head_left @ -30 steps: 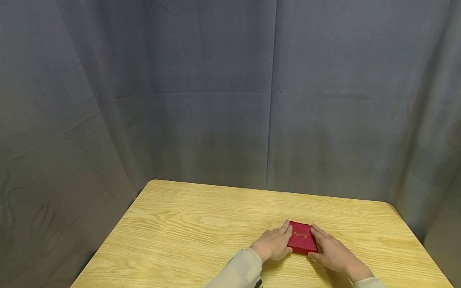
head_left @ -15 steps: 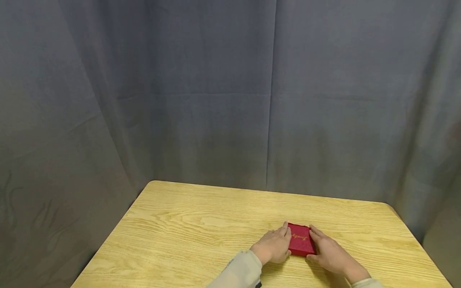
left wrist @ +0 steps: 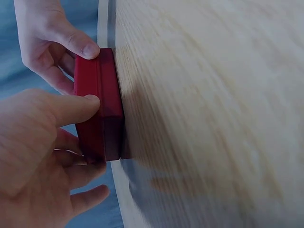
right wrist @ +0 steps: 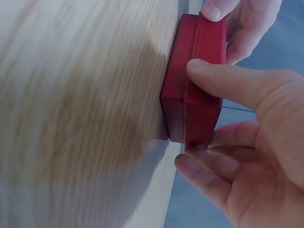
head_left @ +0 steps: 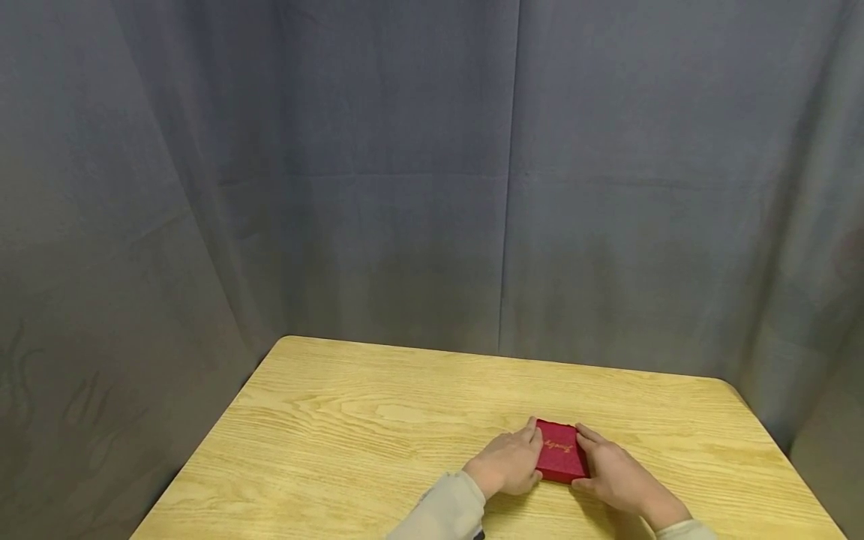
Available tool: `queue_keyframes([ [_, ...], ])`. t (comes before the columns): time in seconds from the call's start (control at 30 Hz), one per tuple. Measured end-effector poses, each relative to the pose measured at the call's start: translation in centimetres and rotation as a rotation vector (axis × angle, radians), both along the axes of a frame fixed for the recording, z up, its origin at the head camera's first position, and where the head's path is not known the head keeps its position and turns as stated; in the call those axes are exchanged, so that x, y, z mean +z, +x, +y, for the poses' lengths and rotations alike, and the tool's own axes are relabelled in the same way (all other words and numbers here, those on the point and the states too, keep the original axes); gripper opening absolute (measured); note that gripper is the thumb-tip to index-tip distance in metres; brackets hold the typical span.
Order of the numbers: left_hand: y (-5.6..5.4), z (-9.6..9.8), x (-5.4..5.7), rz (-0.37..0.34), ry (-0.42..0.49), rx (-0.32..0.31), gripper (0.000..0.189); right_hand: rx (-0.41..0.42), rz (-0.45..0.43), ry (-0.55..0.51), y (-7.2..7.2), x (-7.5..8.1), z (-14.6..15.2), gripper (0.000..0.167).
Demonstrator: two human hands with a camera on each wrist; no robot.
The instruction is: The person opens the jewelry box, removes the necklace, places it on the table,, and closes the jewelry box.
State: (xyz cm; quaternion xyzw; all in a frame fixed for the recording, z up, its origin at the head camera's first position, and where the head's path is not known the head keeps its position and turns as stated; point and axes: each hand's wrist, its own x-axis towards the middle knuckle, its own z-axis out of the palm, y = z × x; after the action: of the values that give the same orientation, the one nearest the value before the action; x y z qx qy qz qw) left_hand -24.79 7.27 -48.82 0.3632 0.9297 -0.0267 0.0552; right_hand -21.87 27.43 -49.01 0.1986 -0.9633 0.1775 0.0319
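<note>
A flat red jewelry box (head_left: pixel 562 452) with gold script on its lid lies on the wooden table, its lid seemingly down. My left hand (head_left: pixel 509 461) holds its left side, with the thumb at the near edge and the fingers along the side. On the opposite side my right hand (head_left: pixel 619 472) grips the box the same way. In the left wrist view a seam runs round the red box (left wrist: pixel 99 104) between lid and base, and the left thumb (left wrist: pixel 78 108) presses near it. The right thumb (right wrist: pixel 209 73) touches the lid's edge in the right wrist view.
The light wooden table (head_left: pixel 351 435) has rounded far corners. A grey curtain (head_left: pixel 405 225) hangs behind it and along both sides. Beige sleeves (head_left: pixel 445 510) cover the forearms.
The box has shifted slightly to the left and towards me, turning a little, with both hands moving along with it. Both hands keep their hold on its sides.
</note>
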Motion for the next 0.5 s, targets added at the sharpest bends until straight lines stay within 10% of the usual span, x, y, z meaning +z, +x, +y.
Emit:
queue_keyframes([
  [0.5, 0.85, -0.89, 0.0, 0.03, 0.024, 0.001, 0.065, -0.008, -0.046, 0.015, 0.24, -0.03, -0.83, 0.074],
])
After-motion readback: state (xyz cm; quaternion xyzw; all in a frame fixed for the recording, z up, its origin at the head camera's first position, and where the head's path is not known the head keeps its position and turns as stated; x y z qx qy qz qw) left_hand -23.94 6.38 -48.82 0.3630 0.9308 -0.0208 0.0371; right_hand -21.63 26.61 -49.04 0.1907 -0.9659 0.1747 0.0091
